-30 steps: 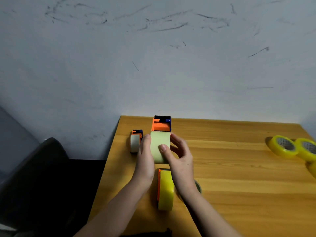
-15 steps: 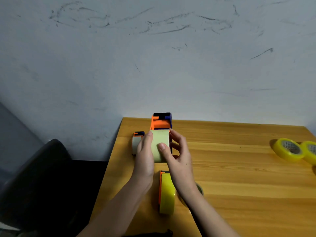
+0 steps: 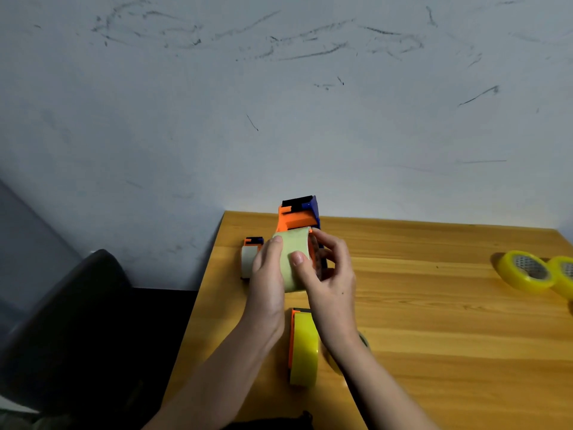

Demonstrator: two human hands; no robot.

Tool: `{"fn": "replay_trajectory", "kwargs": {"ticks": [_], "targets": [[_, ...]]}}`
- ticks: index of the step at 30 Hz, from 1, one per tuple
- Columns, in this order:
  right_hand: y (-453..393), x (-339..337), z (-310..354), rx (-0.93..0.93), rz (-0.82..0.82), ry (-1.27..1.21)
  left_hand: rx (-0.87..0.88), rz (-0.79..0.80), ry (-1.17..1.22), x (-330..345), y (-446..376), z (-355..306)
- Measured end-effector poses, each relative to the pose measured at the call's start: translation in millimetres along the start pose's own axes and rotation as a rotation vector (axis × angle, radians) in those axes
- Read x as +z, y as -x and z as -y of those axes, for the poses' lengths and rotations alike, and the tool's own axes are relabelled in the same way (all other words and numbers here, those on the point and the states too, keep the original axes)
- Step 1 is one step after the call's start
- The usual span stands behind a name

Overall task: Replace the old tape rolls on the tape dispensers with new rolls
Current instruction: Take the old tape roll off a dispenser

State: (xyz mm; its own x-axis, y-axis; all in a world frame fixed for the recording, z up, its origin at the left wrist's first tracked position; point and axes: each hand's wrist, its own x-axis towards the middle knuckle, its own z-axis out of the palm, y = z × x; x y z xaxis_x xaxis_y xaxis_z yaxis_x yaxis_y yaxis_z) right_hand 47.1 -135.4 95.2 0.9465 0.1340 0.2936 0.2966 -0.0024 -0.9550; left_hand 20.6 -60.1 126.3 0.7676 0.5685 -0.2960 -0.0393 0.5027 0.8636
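An orange and blue tape dispenser stands at the table's far edge with a pale green tape roll on it. My left hand holds the roll's left side, thumb on its face. My right hand grips the roll from the right, thumb pressed on the tape face and fingers curled behind by the dispenser's side. A second dispenser with a yellow roll stands nearer me between my forearms. A third small dispenser with a whitish roll sits left of my left hand.
Two yellow tape rolls lie flat at the table's right edge. Another roll is partly hidden under my right wrist. The wooden table ends at a scuffed wall; a dark chair stands to the left.
The dispenser with the green roll has tilted slightly as both hands work it. My right fingers have curled further round the roll's right side. The camera has dipped a little.
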Motion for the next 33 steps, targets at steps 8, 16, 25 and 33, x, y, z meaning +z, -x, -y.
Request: {"fn": "replay_trajectory", "kwargs": {"ticks": [8, 16, 25, 33], "targets": [[-3.5, -1.6, 6.6, -0.086, 0.171, 0.177, 0.060, 0.023, 0.023, -2.1, -0.4, -9.4], [-0.4, 3.1, 8.5, -0.131, 0.065, 0.107, 0.094, 0.031, 0.019, -3.3, -2.7, -9.1], [-0.3, 6.6, 5.5, -0.151, 0.000, 0.078, 0.081, 0.086, 0.048, 2.2, 3.8, -11.6], [-4.4, 7.3, 4.6, -0.122, 0.062, 0.086, 0.033, 0.068, 0.084, -1.2, -2.0, -16.3]]}}
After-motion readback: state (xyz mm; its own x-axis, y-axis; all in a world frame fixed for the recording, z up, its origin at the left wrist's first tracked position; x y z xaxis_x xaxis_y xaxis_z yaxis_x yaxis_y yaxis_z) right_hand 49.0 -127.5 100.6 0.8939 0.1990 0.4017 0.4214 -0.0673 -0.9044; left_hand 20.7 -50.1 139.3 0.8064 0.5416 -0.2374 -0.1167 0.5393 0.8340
